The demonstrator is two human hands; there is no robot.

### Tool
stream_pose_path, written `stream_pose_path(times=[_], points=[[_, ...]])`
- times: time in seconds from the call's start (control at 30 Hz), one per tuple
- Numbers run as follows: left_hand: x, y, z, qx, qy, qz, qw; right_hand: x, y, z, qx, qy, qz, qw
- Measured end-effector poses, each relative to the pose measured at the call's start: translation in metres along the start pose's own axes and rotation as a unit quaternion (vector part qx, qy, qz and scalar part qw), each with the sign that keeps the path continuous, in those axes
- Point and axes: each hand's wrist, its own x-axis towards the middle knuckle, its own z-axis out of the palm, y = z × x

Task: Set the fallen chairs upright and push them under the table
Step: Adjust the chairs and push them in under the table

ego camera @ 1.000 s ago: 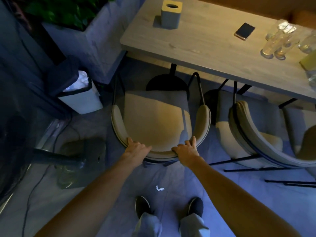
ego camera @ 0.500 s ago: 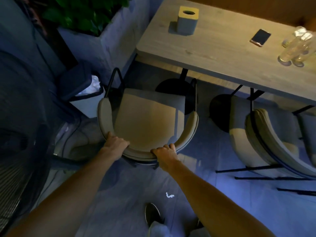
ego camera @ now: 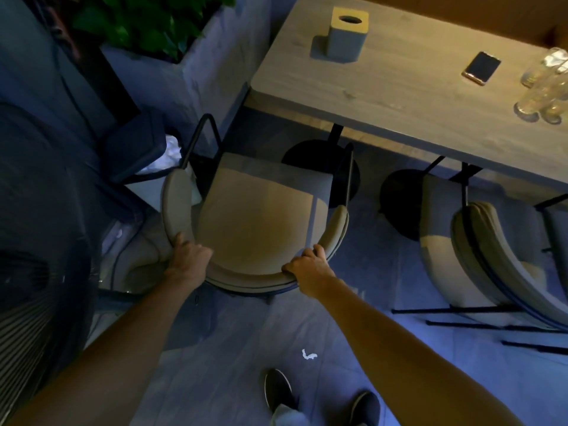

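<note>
Ahead of you stands a yellow-topped tissue box (ego camera: 347,35), a phone (ego camera: 482,68) flat to its right, clear glasses (ego camera: 544,87) clustered beyond. On your left sit a leafy planter (ego camera: 196,66), a lined bin (ego camera: 135,149) and a fan (ego camera: 40,287). A white scrap (ego camera: 308,354) lies on the floor (ego camera: 233,364).

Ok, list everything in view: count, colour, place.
Table: one, pale wood, upper right.
Tissue box: one, grey and yellow, on table.
Phone: one, dark, on table.
Glasses: several, clear, table's right edge.
Upright chair: one, beige, before the table.
Fallen chair: at least one, beige, right, on its side.
Planter: one, grey, upper left.
Bin: one, dark, left of upright chair.
Fan: one, dark, far left.
Paper scrap: one, white, floor.
Shoes: two, dark, bottom.
Left hand: grips upright chair's backrest.
Right hand: grips same backrest.
</note>
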Motion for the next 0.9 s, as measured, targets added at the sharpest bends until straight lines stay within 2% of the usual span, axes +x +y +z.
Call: stream_pose_path(times=[0.3, 0.47, 0.53, 0.73, 0.9], points=[[0.007, -0.011, 0.001, -0.001, -0.019, -0.037, 0.999, 0.003, -0.007, -0.002, 0.016, 0.038, 0.004, 0.999], [0.0, -0.012, 0.007, 0.046, 0.052, -0.042, 0.997, 0.007, -0.01, 0.001, 0.025, 0.054, 0.0, 0.998], [-0.008, -0.007, 0.013, 0.045, 0.056, -0.025, 0.997, 0.007, -0.012, 0.002, 0.016, 0.047, 0.001, 0.999], [-0.021, 0.043, 0.024, -0.078, 0.063, 0.08, 0.992, 0.022, -0.048, 0.0, 0.05, 0.018, -0.002, 0.999], [-0.023, 0.052, 0.039, -0.101, 0.103, 0.085, 0.986, 0.03, -0.061, -0.003, 0.053, 0.007, -0.002, 0.999]])
